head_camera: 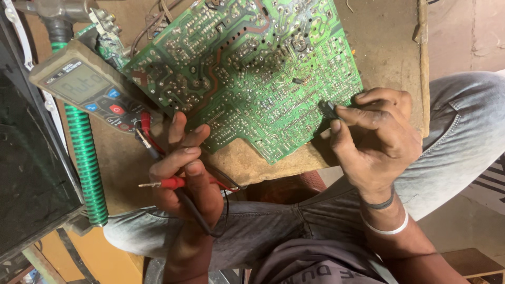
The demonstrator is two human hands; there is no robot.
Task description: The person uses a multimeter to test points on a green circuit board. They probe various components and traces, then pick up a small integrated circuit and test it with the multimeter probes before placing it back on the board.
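The left hand [184, 179] is closed around a red test probe [165, 183], pinched between thumb and fingers with its metal tip pointing out to the left, clear of the board; a black lead runs down through the same palm. The right hand [376, 139] is closed on a small dark part [329, 109], probably the other probe's handle, pressed at the right edge of the green circuit board [247, 73]. The board lies solder side up on a worn brown wooden surface [392, 63] that rests across the person's knees, its lower corner jutting toward the lap. A grey meter [87, 87] with coloured buttons lies just beside the board's left edge, its red and black leads trailing toward the left hand, and a green ribbed hose [84, 158] runs down next to it. The board looks light and stiff but fragile: thin, likely to crack if bent, with sharp solder points and fine tracks that scratch easily. It is best held by its bare edges or corners, never across the soldered face. The probe is slim, light and hard, with a sharp tip, so the insulated red grip is the safe place to hold it.
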